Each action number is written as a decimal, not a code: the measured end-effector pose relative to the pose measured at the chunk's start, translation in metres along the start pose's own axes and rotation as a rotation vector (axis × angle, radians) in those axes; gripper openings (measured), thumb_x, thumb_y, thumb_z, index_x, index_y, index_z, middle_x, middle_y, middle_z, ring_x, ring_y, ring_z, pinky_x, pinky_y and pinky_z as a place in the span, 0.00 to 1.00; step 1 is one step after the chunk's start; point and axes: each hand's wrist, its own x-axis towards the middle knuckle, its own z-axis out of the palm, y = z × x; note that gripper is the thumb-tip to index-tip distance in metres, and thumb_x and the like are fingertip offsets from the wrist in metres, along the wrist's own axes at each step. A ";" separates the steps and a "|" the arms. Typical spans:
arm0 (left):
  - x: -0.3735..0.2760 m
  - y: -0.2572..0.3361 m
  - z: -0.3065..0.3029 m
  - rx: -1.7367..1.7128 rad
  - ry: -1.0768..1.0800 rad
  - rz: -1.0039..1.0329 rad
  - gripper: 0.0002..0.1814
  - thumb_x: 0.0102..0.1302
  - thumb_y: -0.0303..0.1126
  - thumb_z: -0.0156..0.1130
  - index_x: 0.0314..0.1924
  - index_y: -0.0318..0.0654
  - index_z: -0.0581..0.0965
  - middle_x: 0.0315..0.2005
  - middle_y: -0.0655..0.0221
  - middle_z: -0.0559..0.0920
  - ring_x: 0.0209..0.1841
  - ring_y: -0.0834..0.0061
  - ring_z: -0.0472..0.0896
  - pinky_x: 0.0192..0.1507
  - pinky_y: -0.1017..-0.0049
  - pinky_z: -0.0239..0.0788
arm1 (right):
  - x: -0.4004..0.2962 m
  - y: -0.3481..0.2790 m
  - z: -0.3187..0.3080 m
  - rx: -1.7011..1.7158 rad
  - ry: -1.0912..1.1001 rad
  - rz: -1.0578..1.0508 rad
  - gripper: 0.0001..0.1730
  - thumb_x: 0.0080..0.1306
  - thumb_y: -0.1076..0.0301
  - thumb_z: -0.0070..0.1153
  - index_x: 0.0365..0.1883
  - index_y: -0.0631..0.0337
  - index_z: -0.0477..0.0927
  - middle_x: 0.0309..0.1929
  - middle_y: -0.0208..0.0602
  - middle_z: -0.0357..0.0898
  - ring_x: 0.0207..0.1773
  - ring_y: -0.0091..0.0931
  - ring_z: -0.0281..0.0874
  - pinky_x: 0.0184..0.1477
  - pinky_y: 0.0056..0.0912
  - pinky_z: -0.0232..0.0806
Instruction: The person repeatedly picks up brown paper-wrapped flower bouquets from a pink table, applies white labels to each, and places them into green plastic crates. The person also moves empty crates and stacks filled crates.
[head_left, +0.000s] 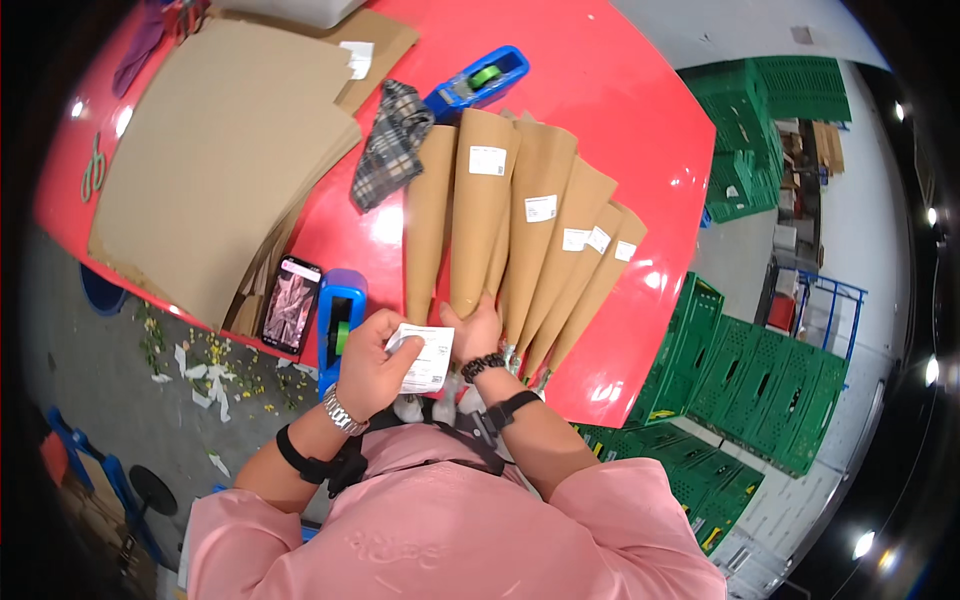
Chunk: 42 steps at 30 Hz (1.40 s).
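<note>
My left hand (369, 367) pinches a small stack of white printed labels (429, 360) between thumb and fingers. Close beside it, my right hand (480, 328) is closed around the narrow lower end of a kraft paper cone (480, 210) that bears a white label. Several more labelled cones (541, 187) fan out to the right on the red table (600, 75). To the left of the held one lies a cone (430, 217) with no label showing. White wrapped stem ends (444, 409) stick out at the table's near edge, partly hidden by my hands.
Kraft paper sheets (225, 142) are stacked at left, near scissors (93, 169). A phone (291, 304) lies beside a blue tape dispenser (343, 289). Behind the cones are a plaid cloth (390, 146) and another tape dispenser (480, 82). Green plastic crates (765, 382) stand at right.
</note>
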 end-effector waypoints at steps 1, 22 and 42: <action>-0.001 0.003 0.000 0.025 -0.008 0.010 0.05 0.70 0.24 0.65 0.41 0.32 0.77 0.31 0.69 0.85 0.33 0.86 0.81 0.33 0.78 0.74 | -0.001 0.005 -0.009 0.147 0.051 -0.028 0.34 0.59 0.59 0.72 0.57 0.70 0.74 0.47 0.53 0.84 0.50 0.45 0.83 0.55 0.44 0.74; -0.024 -0.015 0.062 0.191 0.033 0.034 0.07 0.71 0.30 0.66 0.41 0.35 0.78 0.30 0.76 0.81 0.33 0.88 0.75 0.36 0.80 0.70 | -0.020 0.107 -0.212 -0.024 0.319 -0.235 0.32 0.55 0.62 0.76 0.55 0.67 0.79 0.54 0.49 0.69 0.57 0.42 0.72 0.60 0.44 0.69; -0.056 -0.017 0.118 0.253 0.008 0.070 0.07 0.75 0.29 0.63 0.44 0.34 0.77 0.35 0.71 0.85 0.36 0.85 0.81 0.40 0.79 0.75 | 0.009 0.087 -0.142 -0.154 0.077 -0.195 0.48 0.63 0.58 0.67 0.78 0.59 0.59 0.58 0.57 0.71 0.59 0.50 0.74 0.59 0.51 0.71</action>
